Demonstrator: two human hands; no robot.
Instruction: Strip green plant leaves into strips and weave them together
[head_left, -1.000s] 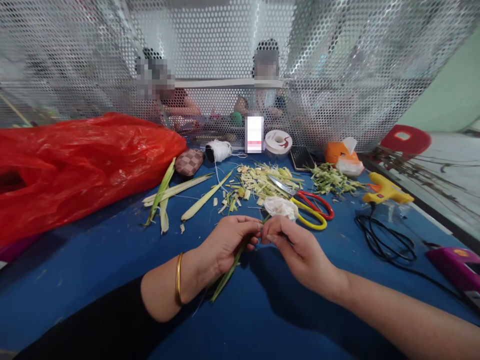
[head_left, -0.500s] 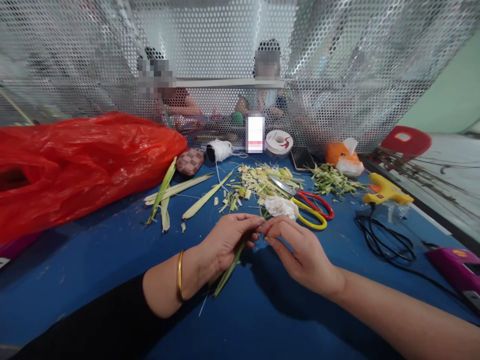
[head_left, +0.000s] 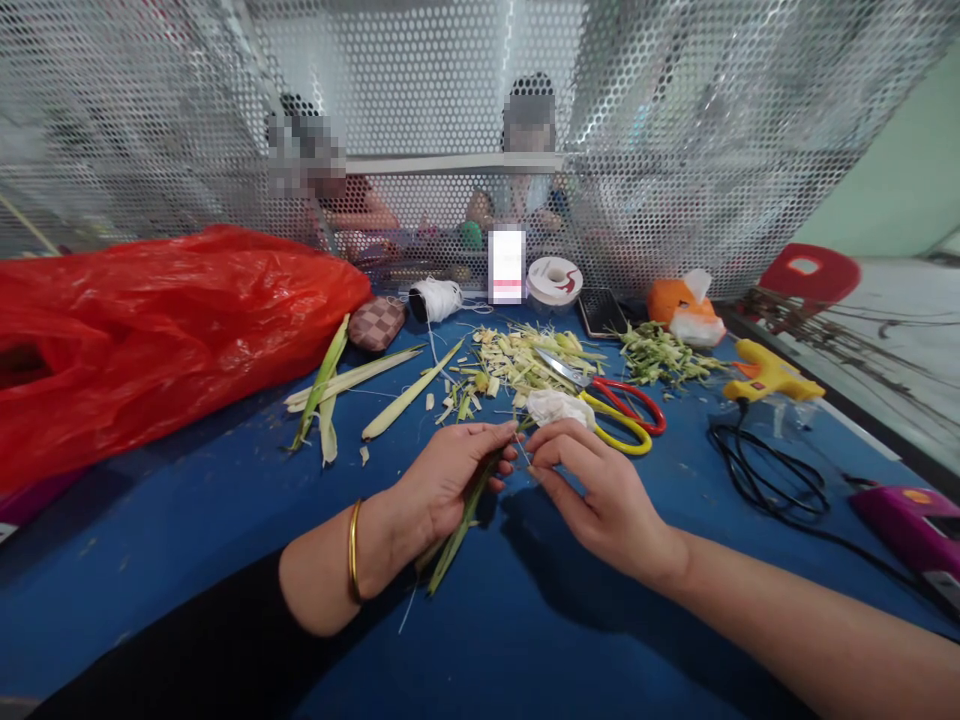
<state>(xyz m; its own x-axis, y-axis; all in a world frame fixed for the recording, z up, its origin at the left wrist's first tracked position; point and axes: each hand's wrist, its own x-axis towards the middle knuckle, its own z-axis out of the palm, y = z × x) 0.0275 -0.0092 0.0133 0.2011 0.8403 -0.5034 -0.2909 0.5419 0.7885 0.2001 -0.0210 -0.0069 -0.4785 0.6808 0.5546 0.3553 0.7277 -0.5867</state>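
While the left hand (head_left: 461,475) pinches the slim green leaf strips (head_left: 457,550), their long axis slants from its fingertips down and leftward toward the wearer; a thin pale thread (head_left: 523,453) spans the narrow gap to the right hand (head_left: 600,490), whose thumb and finger appear to pinch it, clear of the strips; just beyond the right hand lie crumpled white tissue (head_left: 561,408) and scissors (head_left: 595,385); nearer the wearer, the blue surface (head_left: 487,655) leaves room for moving, right to the lower edge.
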